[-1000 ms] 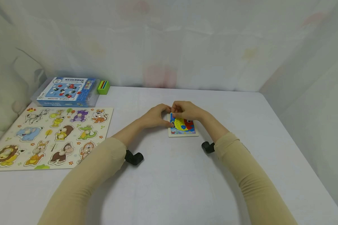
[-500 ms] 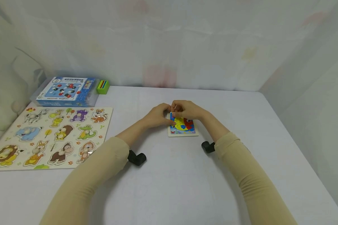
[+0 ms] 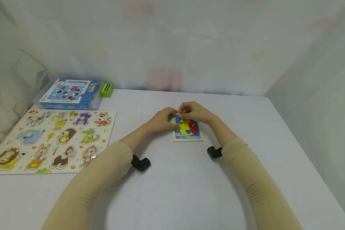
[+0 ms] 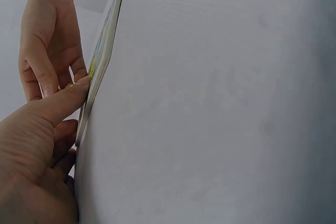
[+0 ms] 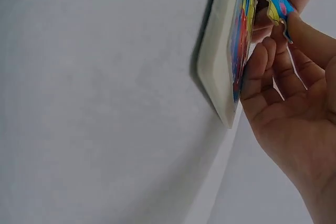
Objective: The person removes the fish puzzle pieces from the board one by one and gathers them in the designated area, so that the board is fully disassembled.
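A small fish jigsaw puzzle [image 3: 189, 130] in a pale wooden tray lies on the white table in front of me, its red head and yellow body showing. My left hand [image 3: 162, 120] holds the tray by its left side, with the thumb on the picture. At the tray's far left corner, my right hand [image 3: 197, 112] pinches a loose puzzle piece [image 5: 280, 8] between thumb and fingers. That piece is blue and yellow with a pink spot, and it stands tilted off the board in the right wrist view. The fingertips of both hands are partly hidden.
To the left lies a large animal peg puzzle [image 3: 53, 139]. Behind it stands a clear plastic box [image 3: 72, 94] with a blue molecule-model label, and a small green block [image 3: 107, 90] with coloured stripes sits beside the box.
My left thumb has slid a little right onto the puzzle picture. My right hand has shifted slightly up, so the fish's eye shows more fully. The head view has also shifted a little.
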